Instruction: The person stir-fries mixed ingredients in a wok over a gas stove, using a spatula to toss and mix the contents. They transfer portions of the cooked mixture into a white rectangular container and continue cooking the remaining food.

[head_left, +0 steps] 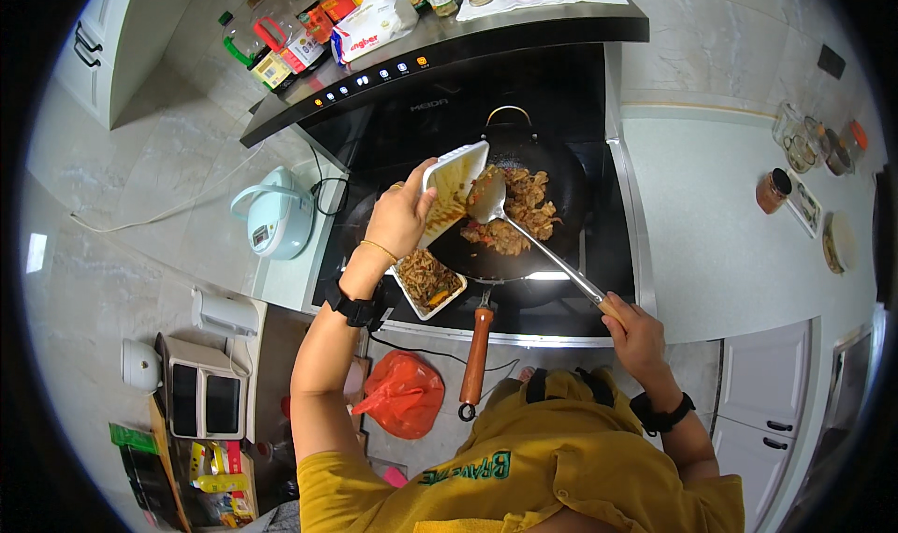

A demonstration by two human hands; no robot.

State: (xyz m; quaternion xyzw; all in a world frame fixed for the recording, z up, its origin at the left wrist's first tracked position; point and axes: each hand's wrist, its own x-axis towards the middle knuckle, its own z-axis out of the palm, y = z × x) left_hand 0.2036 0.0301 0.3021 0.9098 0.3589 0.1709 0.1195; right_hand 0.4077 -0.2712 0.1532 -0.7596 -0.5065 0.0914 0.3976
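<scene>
My left hand grips a white rectangular tray, tilted over the left side of a black wok. Brown sauce and a few scraps coat the tray's inside. My right hand is closed around the wooden handle end of a metal wok spatula. The spatula's blade rests at the tray's lower right edge, with some food on it. Cooked meat pieces in brown sauce lie in the wok. Below my left hand, a second white tray holds shredded food with sauce.
The wok's wooden handle juts toward me past the stove edge. A pale blue rice cooker stands left of the stove. Overhead, the range hood carries bottles and a tissue pack. A jar sits on the right counter. A red plastic bag is below.
</scene>
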